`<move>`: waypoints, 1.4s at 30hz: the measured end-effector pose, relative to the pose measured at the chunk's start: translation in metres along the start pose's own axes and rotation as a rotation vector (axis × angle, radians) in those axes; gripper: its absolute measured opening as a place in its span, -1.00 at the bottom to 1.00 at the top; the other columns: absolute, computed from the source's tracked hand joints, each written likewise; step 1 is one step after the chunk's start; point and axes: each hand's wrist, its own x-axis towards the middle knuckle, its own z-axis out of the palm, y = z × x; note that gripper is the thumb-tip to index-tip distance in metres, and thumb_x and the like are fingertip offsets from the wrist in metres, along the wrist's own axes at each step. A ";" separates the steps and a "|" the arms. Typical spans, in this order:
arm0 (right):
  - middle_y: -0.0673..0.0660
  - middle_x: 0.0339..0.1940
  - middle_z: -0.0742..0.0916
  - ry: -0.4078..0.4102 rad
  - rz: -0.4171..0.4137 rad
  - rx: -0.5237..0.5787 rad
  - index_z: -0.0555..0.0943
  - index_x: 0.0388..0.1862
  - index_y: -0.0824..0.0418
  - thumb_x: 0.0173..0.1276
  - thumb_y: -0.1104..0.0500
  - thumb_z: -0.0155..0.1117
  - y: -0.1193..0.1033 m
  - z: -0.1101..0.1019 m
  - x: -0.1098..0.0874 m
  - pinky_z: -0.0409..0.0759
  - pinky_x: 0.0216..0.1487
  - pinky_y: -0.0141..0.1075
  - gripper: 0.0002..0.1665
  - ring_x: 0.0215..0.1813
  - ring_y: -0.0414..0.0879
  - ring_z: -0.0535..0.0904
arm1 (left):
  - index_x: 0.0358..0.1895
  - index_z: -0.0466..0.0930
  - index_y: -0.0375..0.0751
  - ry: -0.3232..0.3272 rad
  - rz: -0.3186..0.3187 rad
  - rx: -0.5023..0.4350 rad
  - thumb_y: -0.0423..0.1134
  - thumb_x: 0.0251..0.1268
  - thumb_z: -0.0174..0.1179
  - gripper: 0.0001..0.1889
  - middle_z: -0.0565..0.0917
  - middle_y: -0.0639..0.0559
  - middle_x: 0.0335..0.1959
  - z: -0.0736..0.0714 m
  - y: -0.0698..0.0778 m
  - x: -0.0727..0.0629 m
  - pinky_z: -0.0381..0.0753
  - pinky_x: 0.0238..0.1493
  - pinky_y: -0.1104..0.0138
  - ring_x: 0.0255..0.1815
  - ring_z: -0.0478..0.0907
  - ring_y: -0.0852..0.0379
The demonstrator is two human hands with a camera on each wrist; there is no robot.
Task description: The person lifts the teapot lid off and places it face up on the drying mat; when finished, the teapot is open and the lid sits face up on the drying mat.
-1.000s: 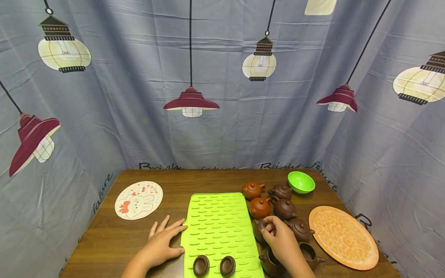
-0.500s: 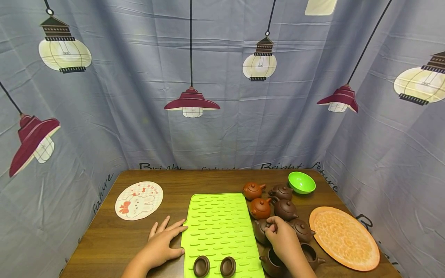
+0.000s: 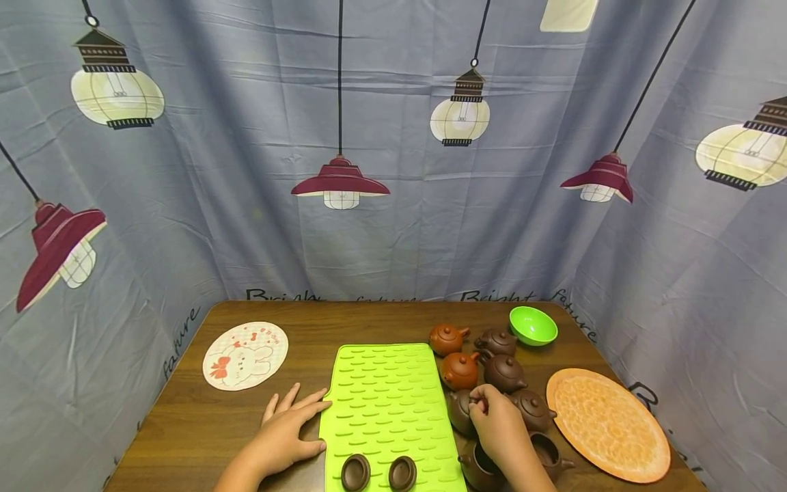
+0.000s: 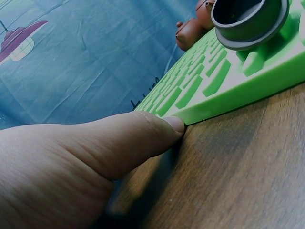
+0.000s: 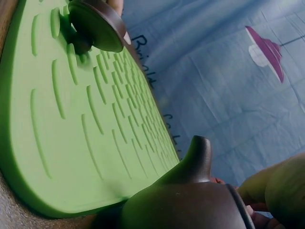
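Observation:
My left hand (image 3: 285, 427) has its fingers spread on the table, fingertips and thumb at the left edge of the green mat (image 3: 387, 403). In the left wrist view the thumb (image 4: 147, 129) presses against the mat's side. My right hand (image 3: 498, 420) pinches the top of a dark brown teapot (image 3: 458, 415), at its lid; the fingers mostly hide that lid. Two dark teapot lids, a left one (image 3: 356, 472) and a right one (image 3: 402, 473), lie upside down on the mat's near end. A lidless teapot (image 5: 186, 205) stands under my right wrist.
Two orange-brown teapots (image 3: 460, 370) and several dark ones (image 3: 504, 371) crowd the mat's right side. Another lidless teapot (image 3: 546, 451) is right of my forearm. A green bowl (image 3: 533, 326) and orange round mat (image 3: 609, 425) lie farther right; a rabbit placemat (image 3: 246, 355) is at left.
My right hand has shifted slightly right over the dark teapot, its fingertips staying at the lid. The left hand and the two lids on the mat have not moved.

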 end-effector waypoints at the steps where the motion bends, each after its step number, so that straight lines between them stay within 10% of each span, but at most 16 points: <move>1: 0.01 -0.32 0.60 -0.001 -0.009 -0.010 0.62 -0.09 0.15 0.48 0.24 0.23 0.000 0.000 0.000 0.46 -0.26 -0.24 -0.90 -0.27 -0.11 0.49 | 0.44 0.57 0.05 0.001 0.000 0.001 0.04 0.10 0.55 -0.24 0.42 0.10 0.59 0.000 -0.001 0.000 -0.38 0.49 -0.48 0.69 -0.04 -0.46; 22: 0.05 -0.18 0.70 0.007 -0.062 -0.026 0.56 0.05 0.14 0.59 0.18 0.24 0.001 -0.001 -0.003 0.63 -0.16 -0.12 -0.86 -0.16 -0.08 0.63 | 0.45 0.56 0.10 -0.005 -0.021 0.002 0.04 0.13 0.53 -0.25 0.41 0.13 0.59 0.002 -0.003 0.000 -0.39 0.51 -0.45 0.70 -0.04 -0.42; 42: 0.12 -0.32 0.74 -0.123 0.118 0.375 0.47 0.22 0.28 0.66 0.22 0.09 -0.007 -0.004 -0.004 0.49 -0.46 -0.29 -0.74 -0.36 -0.01 0.60 | 0.44 0.57 0.10 -0.004 -0.009 0.000 0.06 0.12 0.55 -0.25 0.42 0.10 0.59 0.000 0.000 0.000 -0.38 0.49 -0.50 0.69 -0.04 -0.46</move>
